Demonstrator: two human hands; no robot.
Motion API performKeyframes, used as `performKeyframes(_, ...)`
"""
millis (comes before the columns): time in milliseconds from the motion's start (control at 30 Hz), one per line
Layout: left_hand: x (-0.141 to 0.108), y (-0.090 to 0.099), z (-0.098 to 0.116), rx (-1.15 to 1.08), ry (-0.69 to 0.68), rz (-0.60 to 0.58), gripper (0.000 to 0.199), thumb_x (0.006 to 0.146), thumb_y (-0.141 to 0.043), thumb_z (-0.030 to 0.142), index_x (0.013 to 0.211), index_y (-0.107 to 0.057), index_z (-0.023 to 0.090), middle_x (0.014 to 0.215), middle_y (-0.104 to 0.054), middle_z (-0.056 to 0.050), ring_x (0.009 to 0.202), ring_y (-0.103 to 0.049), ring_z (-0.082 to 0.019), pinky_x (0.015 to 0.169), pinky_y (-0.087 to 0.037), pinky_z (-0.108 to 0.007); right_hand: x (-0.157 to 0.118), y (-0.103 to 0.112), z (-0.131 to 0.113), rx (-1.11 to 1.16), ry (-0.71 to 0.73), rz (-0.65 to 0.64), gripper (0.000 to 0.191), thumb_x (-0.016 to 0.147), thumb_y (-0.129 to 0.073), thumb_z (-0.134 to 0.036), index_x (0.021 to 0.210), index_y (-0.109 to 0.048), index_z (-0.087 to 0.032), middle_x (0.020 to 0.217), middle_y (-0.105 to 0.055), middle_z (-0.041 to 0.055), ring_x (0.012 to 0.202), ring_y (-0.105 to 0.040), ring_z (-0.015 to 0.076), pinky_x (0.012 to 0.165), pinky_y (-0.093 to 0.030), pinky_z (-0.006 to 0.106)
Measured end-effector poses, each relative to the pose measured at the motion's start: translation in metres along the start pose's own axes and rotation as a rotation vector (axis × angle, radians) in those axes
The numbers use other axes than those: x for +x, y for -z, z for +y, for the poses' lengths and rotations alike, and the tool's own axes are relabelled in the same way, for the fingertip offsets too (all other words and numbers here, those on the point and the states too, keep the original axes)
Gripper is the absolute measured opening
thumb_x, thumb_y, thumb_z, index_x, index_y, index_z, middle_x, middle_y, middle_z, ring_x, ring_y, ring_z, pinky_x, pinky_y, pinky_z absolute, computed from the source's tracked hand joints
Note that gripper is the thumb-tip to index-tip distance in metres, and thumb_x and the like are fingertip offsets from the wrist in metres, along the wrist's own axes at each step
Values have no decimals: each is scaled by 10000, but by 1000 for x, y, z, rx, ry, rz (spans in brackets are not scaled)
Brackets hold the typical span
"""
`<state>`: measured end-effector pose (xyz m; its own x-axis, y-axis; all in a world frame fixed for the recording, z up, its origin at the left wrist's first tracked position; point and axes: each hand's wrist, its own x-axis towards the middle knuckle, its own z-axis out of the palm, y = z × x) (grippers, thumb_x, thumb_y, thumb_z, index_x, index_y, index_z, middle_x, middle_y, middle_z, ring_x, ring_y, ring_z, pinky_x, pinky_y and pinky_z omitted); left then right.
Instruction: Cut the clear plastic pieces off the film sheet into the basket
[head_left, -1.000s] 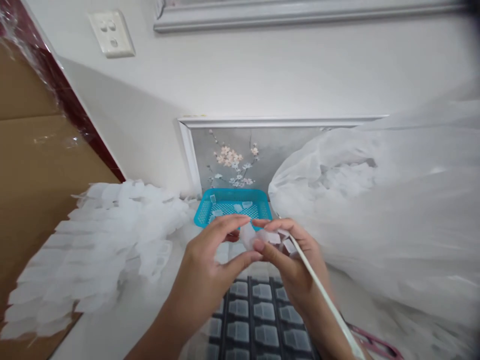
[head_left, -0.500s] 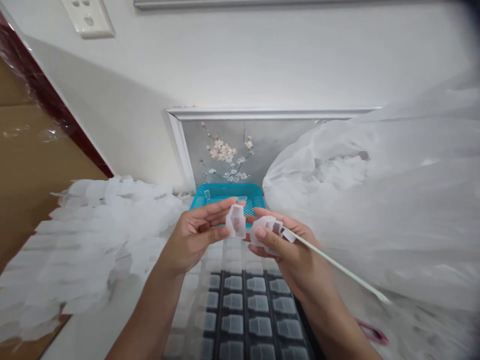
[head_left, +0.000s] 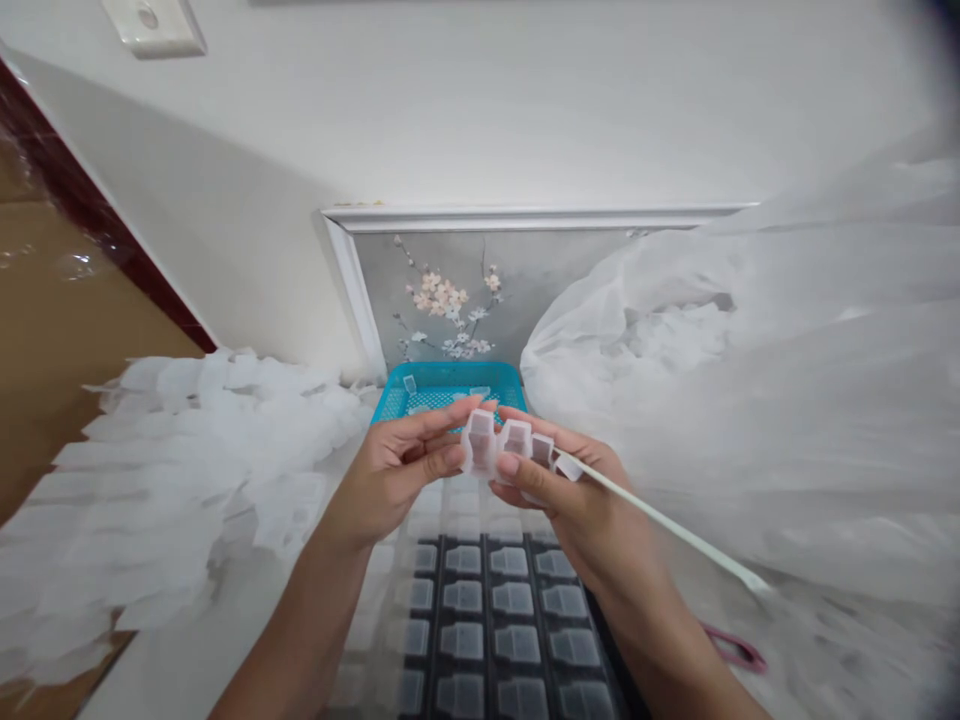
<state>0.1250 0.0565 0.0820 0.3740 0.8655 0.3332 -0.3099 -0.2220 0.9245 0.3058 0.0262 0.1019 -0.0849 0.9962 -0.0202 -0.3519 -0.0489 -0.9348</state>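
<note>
My left hand pinches a small translucent plastic box between thumb and fingertips. Right beside it, my right hand grips a short row of similar translucent boxes, thumb across the front. Whether the left box is joined to that row I cannot tell. A thin pale green stick is also in my right hand, slanting down to the right. Beneath both hands lies a dark tray with rows of small translucent boxes in it.
Behind my hands stands a blue perforated basket with a few small clear pieces inside. White strips are piled at left. A large translucent bag fills the right, with a pink-handled item near it.
The left box has come close against the row in my right hand, closing the gap between them. The row has turned so its boxes face me more. The view has shifted slightly.
</note>
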Motion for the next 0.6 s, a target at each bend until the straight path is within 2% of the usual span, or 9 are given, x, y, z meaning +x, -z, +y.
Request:
performKeyframes(200, 0, 2, -1, 96, -7, 7, 359, 895, -663, 219, 1240, -662, 319, 1307, -642, -52, 1125, -662, -216, 933, -553, -283, 6, 7, 6, -16, -8, -85, 443, 649, -872, -361, 1069, -766, -268, 1015, -743, 48, 821, -668, 174, 696, -588, 276)
performKeyframes(367, 1, -5, 2, 382, -80, 119, 308, 896, -660, 228, 1185, -688, 331, 1194, -705, -7, 1005, -684, -144, 872, -552, -222, 10, 8, 13, -41, 0, -70, 431, 631, -879, -351, 1038, -774, -252, 867, -737, 20, 741, -648, 146, 690, -585, 272)
performKeyframes(500, -8, -24, 7, 759, -302, 197, 250, 927, -596, 194, 1152, -680, 263, 1184, -676, -34, 1117, -619, -163, 977, -506, -285, 13, 6, 14, -105, 30, -1, 405, 629, -868, -392, 993, -785, -234, 786, -727, 12, 689, -637, 144, 673, -583, 276)
performKeyframes(600, -23, -43, 16, 1082, -496, 375, 263, 927, -575, 170, 1167, -657, 241, 1228, -619, -74, 1162, -579, -192, 1002, -490, -343, 13, 8, 13, -173, 52, 44, 456, 610, -864, -448, 997, -782, -221, 798, -739, 28, 711, -656, 179, 686, -595, 315)
